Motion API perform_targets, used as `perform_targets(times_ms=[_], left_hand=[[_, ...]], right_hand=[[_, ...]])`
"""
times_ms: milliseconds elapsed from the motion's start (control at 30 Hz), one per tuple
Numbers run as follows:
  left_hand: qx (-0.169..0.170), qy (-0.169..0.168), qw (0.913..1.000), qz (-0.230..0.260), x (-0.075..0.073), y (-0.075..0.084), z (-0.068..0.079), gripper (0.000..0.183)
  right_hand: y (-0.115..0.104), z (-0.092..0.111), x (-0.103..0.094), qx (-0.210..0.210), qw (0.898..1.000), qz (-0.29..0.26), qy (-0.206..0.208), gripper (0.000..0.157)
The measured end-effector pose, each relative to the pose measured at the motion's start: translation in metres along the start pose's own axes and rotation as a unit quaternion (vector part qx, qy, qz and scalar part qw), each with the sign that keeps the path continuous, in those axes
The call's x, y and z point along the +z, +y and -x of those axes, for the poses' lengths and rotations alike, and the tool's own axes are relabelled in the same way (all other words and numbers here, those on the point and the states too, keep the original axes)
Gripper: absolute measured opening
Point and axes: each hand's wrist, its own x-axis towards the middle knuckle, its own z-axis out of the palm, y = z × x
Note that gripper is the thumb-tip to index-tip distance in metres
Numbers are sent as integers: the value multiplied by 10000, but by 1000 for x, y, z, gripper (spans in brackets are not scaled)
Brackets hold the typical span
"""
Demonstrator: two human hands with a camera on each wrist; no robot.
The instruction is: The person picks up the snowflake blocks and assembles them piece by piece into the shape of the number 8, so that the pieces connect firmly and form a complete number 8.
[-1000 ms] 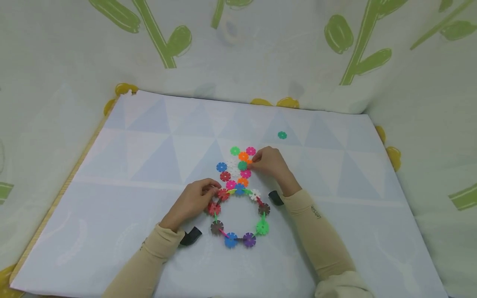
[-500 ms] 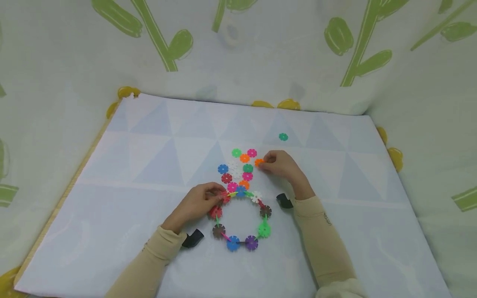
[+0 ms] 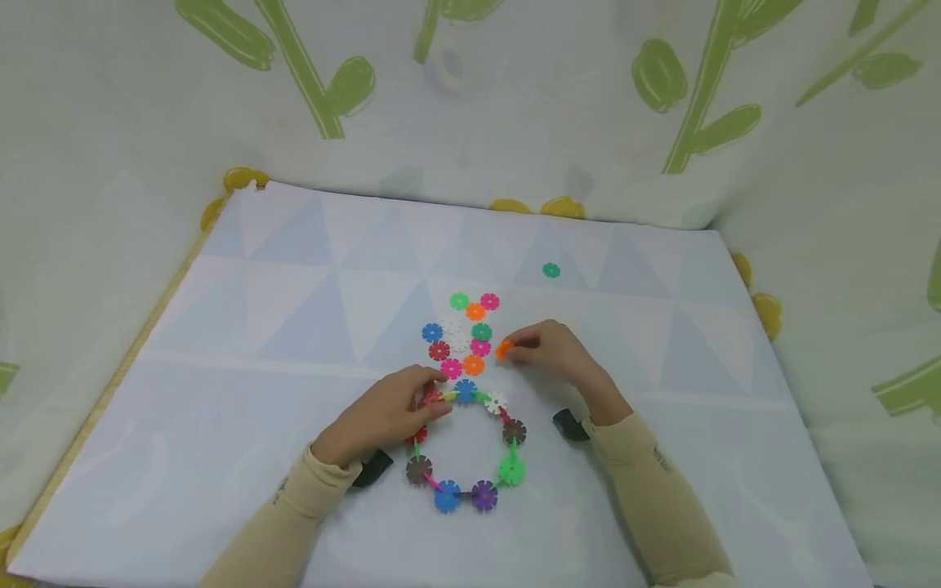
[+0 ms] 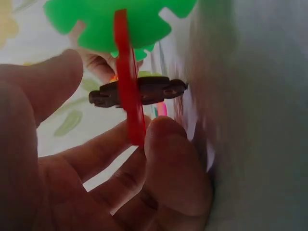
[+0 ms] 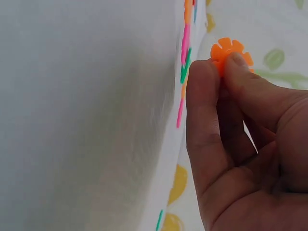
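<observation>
My left hand (image 3: 385, 412) holds the upper left of a ring of linked plastic snowflake discs (image 3: 510, 470). Partly behind its fingers are red discs (image 3: 416, 435) of that ring. In the left wrist view, a red disc (image 4: 128, 82) stands edge-on at the fingertips, slotted to green (image 4: 144, 33) and dark brown discs (image 4: 159, 90). To the right of the loose discs, my right hand (image 3: 559, 355) pinches an orange snowflake disc (image 3: 504, 349) between thumb and forefinger. The right wrist view shows that disc upright, its lower part covered by the thumb.
Loose discs lie flat beyond the ring, among them blue (image 3: 432, 332), white (image 3: 460, 335), teal (image 3: 481, 331) and pink (image 3: 489, 302). Another teal disc (image 3: 551, 270) lies apart at the back. A patterned cloth covers the table (image 3: 294, 318), and a leaf-print curtain (image 3: 507, 114) hangs behind.
My right hand has drawn the orange disc out of the loose group, rightward and then nearer to me. The ring has slid slightly toward me with my left hand, away from the loose discs.
</observation>
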Motion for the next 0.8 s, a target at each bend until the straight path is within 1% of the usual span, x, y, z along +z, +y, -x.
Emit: perform_targets(times_ms=[67, 200, 300, 433, 533, 800], left_hand=[[109, -7, 9996, -270, 0, 2, -1, 48], [442, -21, 9976, -541, 1, 3, -3, 39], [561, -42, 9966, -607, 1, 4, -2, 34], [582, -71, 9966, -574, 1, 4, 0, 32], [602, -70, 9962, -619, 1, 5, 1, 31], [565, 5, 9960, -690, 3, 4, 0, 26]], right_hand=[[-2, 4, 5, -86, 9999, 33, -62, 24], [-10, 11, 11, -230, 9996, 75, -170, 22], [-14, 14, 14, -358, 9987, 125, -339, 21], [-17, 14, 19, -540, 9967, 219, -559, 19], [-19, 15, 24, -745, 9947, 300, -638, 18], [-23, 17, 32, -1124, 9910, 501, -530, 17]])
